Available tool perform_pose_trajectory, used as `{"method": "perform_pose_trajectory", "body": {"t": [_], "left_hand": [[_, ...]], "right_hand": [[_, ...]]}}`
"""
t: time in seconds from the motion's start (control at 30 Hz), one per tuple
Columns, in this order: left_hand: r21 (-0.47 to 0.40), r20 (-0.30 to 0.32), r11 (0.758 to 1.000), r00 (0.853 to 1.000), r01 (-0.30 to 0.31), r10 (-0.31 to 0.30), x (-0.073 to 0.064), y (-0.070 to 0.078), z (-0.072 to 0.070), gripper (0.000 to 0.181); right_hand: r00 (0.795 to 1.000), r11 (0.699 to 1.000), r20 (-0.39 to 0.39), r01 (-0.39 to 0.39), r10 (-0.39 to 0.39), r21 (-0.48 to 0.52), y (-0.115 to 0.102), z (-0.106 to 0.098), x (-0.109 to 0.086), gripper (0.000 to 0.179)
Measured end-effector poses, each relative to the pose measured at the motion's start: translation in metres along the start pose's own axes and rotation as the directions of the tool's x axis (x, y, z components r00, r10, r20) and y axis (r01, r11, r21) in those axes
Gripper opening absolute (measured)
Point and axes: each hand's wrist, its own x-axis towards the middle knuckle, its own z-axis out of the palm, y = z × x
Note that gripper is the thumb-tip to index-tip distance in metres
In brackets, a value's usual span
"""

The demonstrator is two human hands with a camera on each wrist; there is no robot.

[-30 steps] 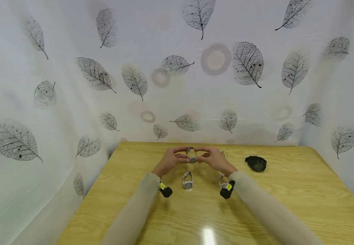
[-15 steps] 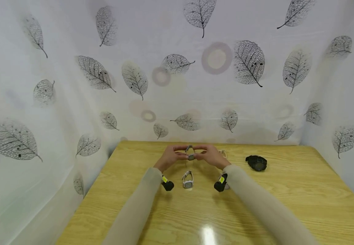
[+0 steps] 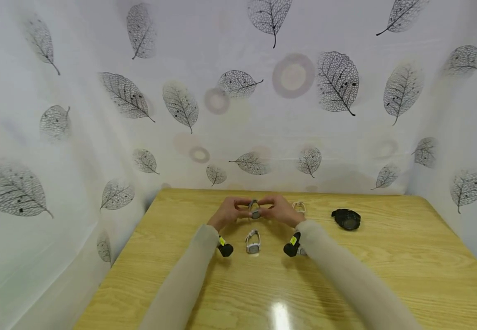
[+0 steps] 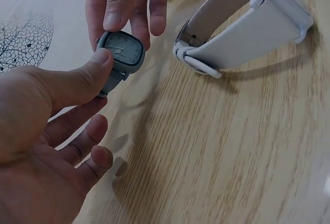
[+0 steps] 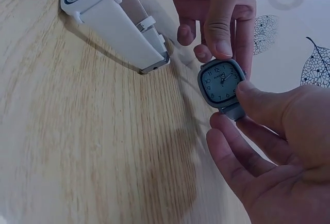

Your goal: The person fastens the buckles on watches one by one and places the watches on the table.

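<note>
A grey-green wristwatch (image 3: 256,214) with a rounded-square face is held between both hands near the far side of the table. My left hand (image 3: 228,212) pinches it from the left, its thumb at the edge of the watch case (image 4: 124,48). From the other side my right hand (image 3: 280,211) pinches it too, with the thumb on the rim of the watch face (image 5: 221,82). The strap hangs behind the case, mostly hidden by fingers. Closer to me, a white wristwatch (image 3: 253,248) stands on the table with its strap buckled in a loop.
Another white watch (image 3: 299,207) stands behind my right hand. A further pale watch (image 3: 302,251) is mostly covered by the right wrist camera. To the right lies a black watch (image 3: 347,220). A leaf-patterned curtain (image 3: 238,114) hangs behind the wooden table (image 3: 387,256).
Both hands still hold the grey-green watch, which has shifted slightly left. My right forearm has moved left, uncovering more of the far white watch and covering more of the near right one.
</note>
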Motion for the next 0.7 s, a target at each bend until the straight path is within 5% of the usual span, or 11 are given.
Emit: {"method": "perform_pose_trajectory", "body": {"t": [0.7], "left_hand": [[0.122,0.006,0.992,1.0,0.013,-0.013,0.0035,0.0009,0.0004,0.043]], "right_hand": [[0.998,0.997,0.001,-0.058,0.058,-0.053,0.0061,0.0051,0.0094,0.038]]}}
